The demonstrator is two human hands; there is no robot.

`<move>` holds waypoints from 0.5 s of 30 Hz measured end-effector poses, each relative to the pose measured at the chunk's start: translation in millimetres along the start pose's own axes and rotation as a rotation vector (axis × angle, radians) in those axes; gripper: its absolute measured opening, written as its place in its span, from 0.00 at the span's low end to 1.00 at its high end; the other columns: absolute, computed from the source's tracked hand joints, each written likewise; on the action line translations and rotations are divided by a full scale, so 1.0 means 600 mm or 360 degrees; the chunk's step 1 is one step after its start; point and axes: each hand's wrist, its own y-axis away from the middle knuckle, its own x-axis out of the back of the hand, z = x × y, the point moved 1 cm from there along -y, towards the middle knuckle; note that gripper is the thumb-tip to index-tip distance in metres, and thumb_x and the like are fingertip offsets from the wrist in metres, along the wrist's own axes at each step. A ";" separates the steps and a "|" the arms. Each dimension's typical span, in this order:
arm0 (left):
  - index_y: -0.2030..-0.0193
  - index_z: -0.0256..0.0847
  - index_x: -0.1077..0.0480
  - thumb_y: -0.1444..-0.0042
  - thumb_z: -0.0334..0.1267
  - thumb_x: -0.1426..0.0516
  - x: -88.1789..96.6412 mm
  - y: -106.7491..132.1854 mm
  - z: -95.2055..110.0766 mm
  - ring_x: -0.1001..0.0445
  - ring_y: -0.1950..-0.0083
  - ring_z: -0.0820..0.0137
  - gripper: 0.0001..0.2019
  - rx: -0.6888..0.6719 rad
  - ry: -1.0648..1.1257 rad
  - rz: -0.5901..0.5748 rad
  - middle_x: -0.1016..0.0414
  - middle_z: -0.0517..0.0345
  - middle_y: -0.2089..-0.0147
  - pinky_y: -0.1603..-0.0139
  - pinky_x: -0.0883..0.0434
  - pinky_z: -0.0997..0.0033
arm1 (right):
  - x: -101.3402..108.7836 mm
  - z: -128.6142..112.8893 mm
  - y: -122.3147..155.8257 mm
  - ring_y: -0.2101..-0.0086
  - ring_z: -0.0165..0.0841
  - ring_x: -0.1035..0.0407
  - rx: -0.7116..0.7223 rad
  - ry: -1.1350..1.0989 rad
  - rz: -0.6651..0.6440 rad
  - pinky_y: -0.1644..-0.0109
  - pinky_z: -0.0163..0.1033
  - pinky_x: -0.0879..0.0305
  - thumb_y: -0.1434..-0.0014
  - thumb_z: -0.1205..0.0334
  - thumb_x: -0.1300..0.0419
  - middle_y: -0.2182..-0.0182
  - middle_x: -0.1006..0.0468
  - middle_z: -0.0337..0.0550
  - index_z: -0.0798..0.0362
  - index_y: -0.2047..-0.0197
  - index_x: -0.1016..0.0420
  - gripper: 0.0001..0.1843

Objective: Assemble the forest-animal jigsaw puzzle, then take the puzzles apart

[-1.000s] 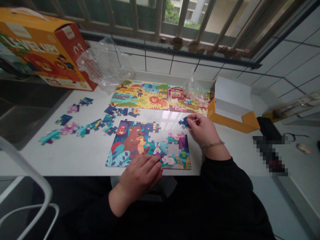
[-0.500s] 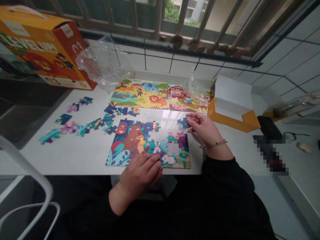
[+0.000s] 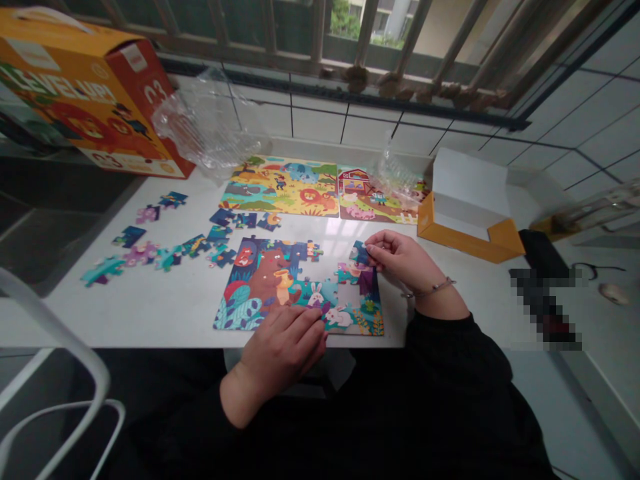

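A partly built bear-and-rabbit jigsaw (image 3: 270,280) lies on the white table (image 3: 165,307) in front of me. My right hand (image 3: 403,263) pinches a dark blue puzzle piece (image 3: 359,253) just above the jigsaw's upper right corner, over a gap there. My left hand (image 3: 283,347) rests with curled fingers on the jigsaw's near edge, beside the white rabbits. Whether it holds anything is hidden. Several loose pieces (image 3: 170,250) are scattered to the left of the jigsaw.
Two finished puzzles (image 3: 285,190) lie side by side at the back. An orange puzzle box (image 3: 85,100) and crumpled clear plastic (image 3: 210,127) stand at the back left. An open orange-and-white box (image 3: 467,207) sits at right. A white chair frame (image 3: 55,347) is at near left.
My right hand has carried the blue piece left and toward me, from the bare table to the jigsaw's upper right corner. My left hand has stayed on the near edge.
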 end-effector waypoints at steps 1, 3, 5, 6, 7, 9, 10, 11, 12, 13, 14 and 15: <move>0.52 0.40 0.22 0.30 0.34 0.37 0.000 0.000 0.000 0.17 0.52 0.60 0.03 0.0001 0.0001 -0.0003 0.13 0.53 0.49 0.51 0.23 0.56 | -0.001 0.000 0.000 0.73 0.32 0.27 -0.0022 -0.0007 -0.0008 0.69 0.37 0.31 0.39 0.45 0.28 0.71 0.20 0.40 0.51 0.57 0.23 0.19; 0.51 0.40 0.22 0.30 0.35 0.37 0.000 0.000 0.000 0.17 0.51 0.60 0.04 0.0008 0.0001 -0.0021 0.13 0.54 0.49 0.51 0.22 0.55 | -0.001 0.001 0.001 0.73 0.32 0.26 -0.0059 -0.0013 0.0000 0.69 0.37 0.30 0.41 0.42 0.26 0.71 0.19 0.41 0.51 0.60 0.25 0.22; 0.51 0.40 0.22 0.30 0.35 0.37 -0.001 0.002 0.000 0.17 0.51 0.59 0.04 0.0014 -0.0006 -0.0036 0.13 0.54 0.48 0.51 0.22 0.55 | 0.000 0.002 0.002 0.73 0.31 0.26 -0.0065 -0.0005 0.0008 0.70 0.36 0.32 0.42 0.40 0.26 0.71 0.18 0.42 0.50 0.62 0.27 0.24; 0.50 0.40 0.22 0.30 0.35 0.37 -0.001 0.003 0.001 0.17 0.50 0.59 0.05 0.0017 -0.0009 -0.0039 0.13 0.54 0.48 0.51 0.22 0.55 | 0.000 0.003 0.003 0.74 0.31 0.27 -0.0057 -0.0002 0.0009 0.71 0.35 0.33 0.42 0.40 0.25 0.72 0.18 0.41 0.50 0.63 0.28 0.24; 0.50 0.41 0.22 0.30 0.35 0.37 -0.002 0.004 0.001 0.16 0.50 0.59 0.05 0.0020 -0.0011 -0.0040 0.13 0.53 0.47 0.51 0.22 0.54 | 0.001 0.002 0.003 0.74 0.30 0.28 -0.0049 -0.0015 0.0005 0.72 0.34 0.35 0.43 0.41 0.24 0.72 0.19 0.40 0.50 0.63 0.29 0.25; 0.50 0.41 0.22 0.31 0.35 0.37 -0.002 0.005 0.001 0.16 0.50 0.59 0.05 0.0024 -0.0007 -0.0046 0.13 0.53 0.47 0.50 0.22 0.54 | 0.001 -0.001 0.005 0.74 0.31 0.27 -0.0051 -0.0096 -0.0023 0.72 0.34 0.36 0.46 0.43 0.22 0.72 0.20 0.37 0.49 0.60 0.30 0.26; 0.50 0.41 0.22 0.31 0.35 0.37 -0.002 0.005 0.001 0.16 0.50 0.59 0.05 0.0025 -0.0005 -0.0046 0.13 0.53 0.47 0.50 0.22 0.55 | 0.001 -0.003 0.006 0.73 0.31 0.27 -0.0054 -0.0156 -0.0037 0.71 0.34 0.35 0.47 0.45 0.21 0.72 0.21 0.35 0.48 0.57 0.29 0.27; 0.50 0.42 0.22 0.30 0.35 0.37 -0.002 0.005 0.001 0.16 0.51 0.59 0.04 0.0025 -0.0003 -0.0046 0.13 0.53 0.48 0.51 0.22 0.55 | 0.000 -0.007 0.007 0.73 0.31 0.26 -0.0052 -0.0212 -0.0047 0.70 0.35 0.32 0.48 0.47 0.20 0.72 0.21 0.32 0.48 0.52 0.29 0.29; 0.51 0.42 0.22 0.30 0.35 0.37 -0.002 0.005 0.001 0.16 0.51 0.59 0.04 0.0022 -0.0003 -0.0046 0.13 0.53 0.48 0.51 0.22 0.55 | -0.001 -0.010 0.008 0.72 0.31 0.25 -0.0047 -0.0249 -0.0058 0.68 0.36 0.30 0.49 0.49 0.20 0.72 0.22 0.31 0.47 0.47 0.28 0.32; 0.51 0.42 0.22 0.30 0.35 0.37 -0.002 0.004 0.001 0.16 0.51 0.59 0.03 0.0019 -0.0006 -0.0046 0.13 0.53 0.48 0.51 0.22 0.55 | -0.002 -0.014 0.008 0.71 0.32 0.24 -0.0046 -0.0268 -0.0075 0.66 0.37 0.27 0.48 0.50 0.20 0.72 0.23 0.30 0.47 0.43 0.27 0.34; 0.51 0.42 0.23 0.30 0.35 0.37 -0.002 0.003 0.001 0.16 0.51 0.58 0.03 0.0014 -0.0008 -0.0046 0.13 0.53 0.49 0.51 0.22 0.55 | -0.003 -0.016 0.009 0.71 0.32 0.24 -0.0051 -0.0276 -0.0095 0.64 0.38 0.25 0.48 0.51 0.21 0.71 0.22 0.31 0.48 0.41 0.26 0.34; 0.51 0.41 0.23 0.30 0.35 0.37 -0.002 0.003 0.001 0.16 0.51 0.59 0.03 0.0010 -0.0010 -0.0042 0.13 0.53 0.49 0.51 0.22 0.55 | -0.004 -0.017 0.010 0.70 0.32 0.23 -0.0060 -0.0275 -0.0117 0.63 0.39 0.24 0.47 0.51 0.21 0.70 0.21 0.33 0.49 0.42 0.24 0.33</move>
